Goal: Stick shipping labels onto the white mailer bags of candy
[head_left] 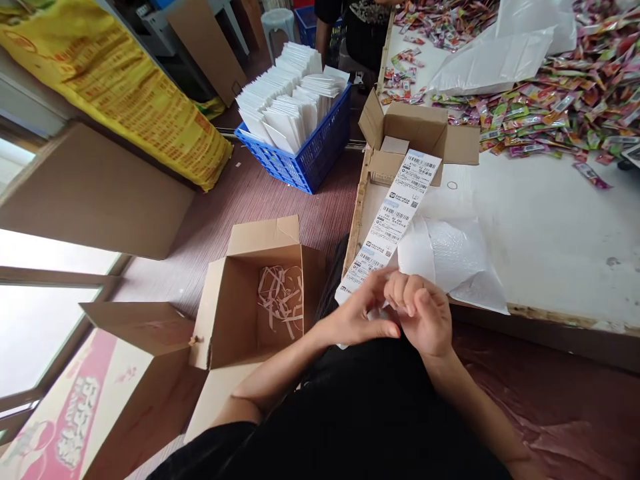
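My left hand (357,315) is over my lap by the table edge, thumb stretched out and fingers curved apart from it. Its fingertips meet my right hand (423,312), whose fingers are curled in; whatever they may hold is hidden. A small whitish patch shows between the hands, too unclear to name. Just beyond them, a long strip of printed shipping labels (391,217) runs from an open cardboard box (417,119) down to my left hand, which covers its near end. Beside the strip lies a white plastic mailer bag (447,257), puffed up, on the white table (560,233).
Colourful small packets (540,113) lie piled across the far table, with white plastic bags (493,63) on them. On the floor stand a blue crate (320,150) of white packets, an open carton (233,313) holding paper strips, and a yellow sack (115,87). Another person's arm (324,37) shows behind.
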`<state>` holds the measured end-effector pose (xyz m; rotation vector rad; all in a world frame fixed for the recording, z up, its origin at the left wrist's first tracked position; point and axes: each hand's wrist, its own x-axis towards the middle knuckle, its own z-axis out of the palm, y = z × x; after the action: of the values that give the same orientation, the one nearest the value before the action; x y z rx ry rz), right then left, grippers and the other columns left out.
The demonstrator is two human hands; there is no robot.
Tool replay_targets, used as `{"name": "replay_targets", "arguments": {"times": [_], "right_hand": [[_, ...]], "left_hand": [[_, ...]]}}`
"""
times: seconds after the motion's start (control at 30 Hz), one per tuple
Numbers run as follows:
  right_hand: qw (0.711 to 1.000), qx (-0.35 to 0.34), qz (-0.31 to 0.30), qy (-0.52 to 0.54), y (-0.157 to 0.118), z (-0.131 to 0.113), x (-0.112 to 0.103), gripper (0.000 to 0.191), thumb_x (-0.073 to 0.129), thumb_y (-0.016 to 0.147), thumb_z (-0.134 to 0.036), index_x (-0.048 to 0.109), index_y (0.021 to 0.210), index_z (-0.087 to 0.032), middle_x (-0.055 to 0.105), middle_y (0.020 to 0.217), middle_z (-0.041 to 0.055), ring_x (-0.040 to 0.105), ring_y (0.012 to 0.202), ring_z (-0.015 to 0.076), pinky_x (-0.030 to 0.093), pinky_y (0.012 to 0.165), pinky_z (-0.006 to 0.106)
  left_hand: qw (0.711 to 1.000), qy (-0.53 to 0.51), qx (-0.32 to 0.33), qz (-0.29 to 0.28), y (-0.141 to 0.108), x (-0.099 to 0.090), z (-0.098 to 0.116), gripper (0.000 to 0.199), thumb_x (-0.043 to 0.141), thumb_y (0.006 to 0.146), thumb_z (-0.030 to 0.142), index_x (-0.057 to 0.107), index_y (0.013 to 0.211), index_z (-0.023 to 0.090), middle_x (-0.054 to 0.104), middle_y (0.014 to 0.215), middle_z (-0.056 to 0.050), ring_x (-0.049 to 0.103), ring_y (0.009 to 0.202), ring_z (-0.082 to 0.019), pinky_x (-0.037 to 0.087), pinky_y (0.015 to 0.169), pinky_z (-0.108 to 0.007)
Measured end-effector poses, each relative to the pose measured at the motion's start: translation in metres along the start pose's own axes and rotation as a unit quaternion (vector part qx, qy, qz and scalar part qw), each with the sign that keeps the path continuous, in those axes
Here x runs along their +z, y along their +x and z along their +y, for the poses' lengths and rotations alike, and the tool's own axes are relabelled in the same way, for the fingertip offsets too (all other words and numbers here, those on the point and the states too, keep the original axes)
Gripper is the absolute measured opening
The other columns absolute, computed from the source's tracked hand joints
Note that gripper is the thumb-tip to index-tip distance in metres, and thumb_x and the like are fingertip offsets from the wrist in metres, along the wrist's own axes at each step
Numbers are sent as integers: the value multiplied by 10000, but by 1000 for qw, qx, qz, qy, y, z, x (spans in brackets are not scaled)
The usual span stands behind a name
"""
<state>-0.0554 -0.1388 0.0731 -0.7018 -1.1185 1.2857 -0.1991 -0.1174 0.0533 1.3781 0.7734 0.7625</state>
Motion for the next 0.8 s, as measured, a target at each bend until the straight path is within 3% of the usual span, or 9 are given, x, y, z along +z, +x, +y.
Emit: {"name": "replay_targets", "arguments": {"times": [0.07, 0.17, 0.27, 0.37, 0.43, 0.53, 0.6, 0.7, 0.8], "right_hand": [[995, -37, -4, -92, 12, 6, 6, 365, 476, 991, -392, 449, 674, -213, 462, 651, -5, 488, 671, 146, 419, 646, 301], [930, -47, 40, -363, 17, 20, -3, 192, 561, 944, -395, 568, 898, -209, 628, 950, 77, 580, 942, 215, 461, 830, 379], [857, 47, 4, -513, 9, 33, -22, 285, 529, 952, -470, 567, 856, -205, 655, 817, 61, 599, 778, 206, 450, 734, 357], [832, 152, -86, -527, -4, 43, -32, 368, 454, 980, -508, 550, 781, -214, 590, 613, 12, 508, 525, 155, 358, 548, 303], [832, 168, -79, -523, -9, 49, -30, 355, 440, 983, -507, 572, 841, -210, 637, 699, 27, 523, 528, 150, 365, 542, 301], [845, 154, -30, -511, -7, 59, -25, 349, 461, 968, -503, 591, 1077, -199, 681, 1041, 98, 589, 634, 158, 452, 617, 322], [855, 149, -12, -497, -4, 66, -24, 408, 501, 941, -510, 570, 1196, -199, 658, 1154, 130, 594, 653, 162, 487, 641, 343], [876, 172, -7, -450, 0, 74, -24, 463, 528, 926, -498, 542, 1275, -194, 663, 1166, 142, 570, 605, 147, 511, 633, 357], [898, 183, 22, -399, 0, 75, -22, 482, 538, 930, -487, 516, 1314, -196, 646, 1219, 143, 547, 584, 116, 529, 639, 344]], "left_hand": [[996, 12, -85, -32, -19, 0, -9, 327, 581, 893, 466, 626, 1029, 172, 656, 777, -63, 604, 686, -183, 491, 647, -305], [962, 171, -182, 112, -45, -46, -33, 274, 467, 923, 338, 667, 1021, 179, 704, 888, -90, 658, 823, -234, 505, 751, -340], [812, 394, -352, 248, -81, -116, -64, 335, 428, 915, 286, 630, 1137, 137, 712, 1050, -183, 666, 1028, -356, 482, 896, -474], [691, 458, -479, 289, -110, -158, -93, 608, 614, 816, 343, 490, 1308, 6, 575, 1289, -365, 494, 1282, -519, 412, 958, -621], [712, 435, -454, 313, -110, -156, -104, 757, 664, 789, 368, 398, 1394, -1, 470, 1412, -379, 383, 1388, -505, 367, 1021, -635], [850, 286, -299, 325, -77, -121, -105, 651, 561, 886, 391, 385, 1433, 86, 507, 1437, -264, 491, 1351, -331, 393, 1084, -478], [919, 150, -226, 287, -48, -92, -96, 594, 556, 894, 413, 438, 1401, 126, 604, 1329, -202, 619, 1180, -259, 481, 983, -391], [948, 101, -206, 219, -24, -60, -79, 458, 677, 807, 407, 613, 1176, 143, 704, 1081, -128, 673, 928, -230, 520, 825, -346], [942, 110, -206, 242, -29, -48, -64, 272, 702, 775, 360, 659, 951, 156, 706, 928, -76, 649, 831, -208, 504, 742, -310]]}}
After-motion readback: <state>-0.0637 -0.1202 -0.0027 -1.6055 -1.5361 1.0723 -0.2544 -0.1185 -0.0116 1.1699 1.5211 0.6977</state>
